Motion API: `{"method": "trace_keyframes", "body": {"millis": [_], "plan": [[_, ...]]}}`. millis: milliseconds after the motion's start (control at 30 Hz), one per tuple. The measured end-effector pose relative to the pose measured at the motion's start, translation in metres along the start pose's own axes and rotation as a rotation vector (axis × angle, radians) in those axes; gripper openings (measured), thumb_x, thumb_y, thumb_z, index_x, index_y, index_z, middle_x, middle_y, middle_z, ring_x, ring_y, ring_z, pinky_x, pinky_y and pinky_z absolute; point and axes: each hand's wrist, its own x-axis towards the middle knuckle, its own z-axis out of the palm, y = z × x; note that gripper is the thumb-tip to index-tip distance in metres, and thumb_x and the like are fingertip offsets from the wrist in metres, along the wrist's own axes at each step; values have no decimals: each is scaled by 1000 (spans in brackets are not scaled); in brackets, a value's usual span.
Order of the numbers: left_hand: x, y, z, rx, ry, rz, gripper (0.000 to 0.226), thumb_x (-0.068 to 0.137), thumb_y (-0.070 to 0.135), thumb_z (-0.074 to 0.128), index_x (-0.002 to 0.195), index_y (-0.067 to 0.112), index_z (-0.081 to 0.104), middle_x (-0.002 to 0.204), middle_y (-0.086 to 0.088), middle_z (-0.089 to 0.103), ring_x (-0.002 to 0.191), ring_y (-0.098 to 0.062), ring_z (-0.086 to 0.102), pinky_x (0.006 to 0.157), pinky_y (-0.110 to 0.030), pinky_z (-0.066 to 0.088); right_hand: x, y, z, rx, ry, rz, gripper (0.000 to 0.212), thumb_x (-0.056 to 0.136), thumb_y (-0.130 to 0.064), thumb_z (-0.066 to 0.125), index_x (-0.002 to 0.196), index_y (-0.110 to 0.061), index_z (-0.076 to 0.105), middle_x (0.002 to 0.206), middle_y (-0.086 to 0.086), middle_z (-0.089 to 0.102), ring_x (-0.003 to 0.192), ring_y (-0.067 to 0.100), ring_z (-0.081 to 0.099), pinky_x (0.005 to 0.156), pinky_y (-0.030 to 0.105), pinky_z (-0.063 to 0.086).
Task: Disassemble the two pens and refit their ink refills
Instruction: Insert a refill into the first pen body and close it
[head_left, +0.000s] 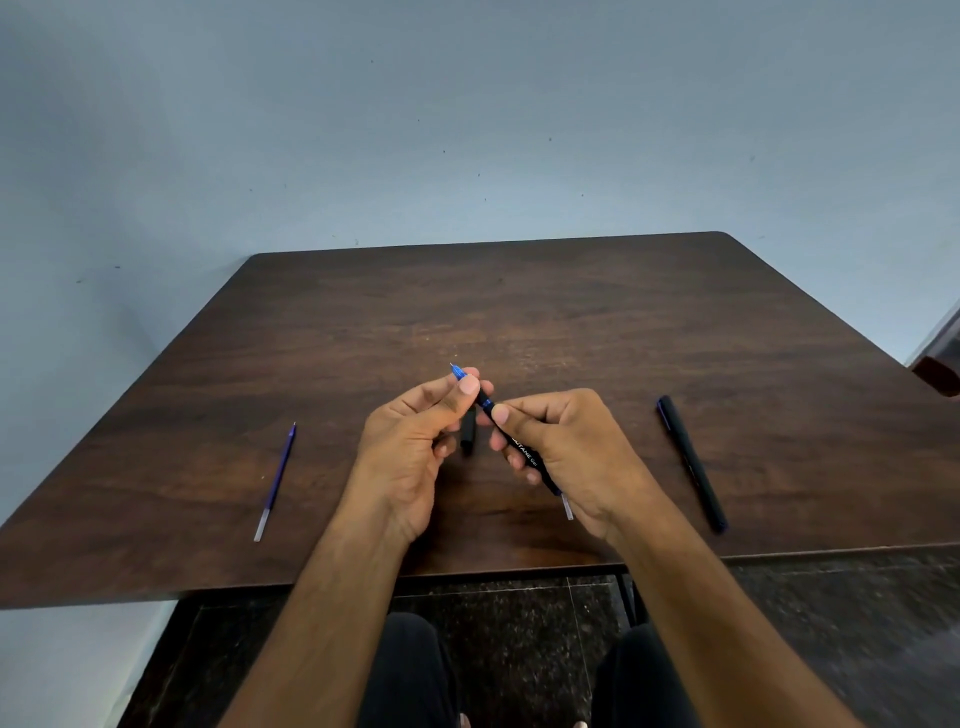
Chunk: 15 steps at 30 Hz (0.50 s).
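The right hand grips the black pen barrel, its long axis slanting up-left to the blue tip section pinched by the left hand.

I sit at a dark brown wooden table with rounded far corners, pushed against a pale blue wall. 3 things lie directly on its top. To my left, near the front edge, a thin blue ink refill lies alone, its tip pointing away from me and its clear end nearest me. To my right, well apart from it, a black capped pen lies at a slant, its far end leaning left. In the middle, between them, a short black pen cap appears to rest on the wood, partly hidden by my fingers.
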Motion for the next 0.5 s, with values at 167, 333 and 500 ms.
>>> {"method": "trace_keyframes", "body": {"millis": [167,333,500], "plan": [[3,-2,2,-22,66,-32,28,61,33,86,80,16,74,83,-3,70,62,-7,43,57,-24,31,-1,1,2,-5,0,4,19,100,-15,64,94,-7,80,70,4,70,57,12,55,48,23,40],[2,1,5,27,-16,-59,32,64,44,82,83,20,72,76,0,63,66,-7,54,67,-26,38,-1,1,3,-9,0,-3,21,101,-15,62,93,-9,81,70,3,71,56,10,55,47,21,41],[-3,4,-3,50,-151,-45,31,93,33,61,119,21,73,121,1,73,94,-13,58,82,-32,40,1,0,1,-8,2,-8,22,101,-16,62,93,-11,82,70,3,71,56,10,53,49,23,40]]}}
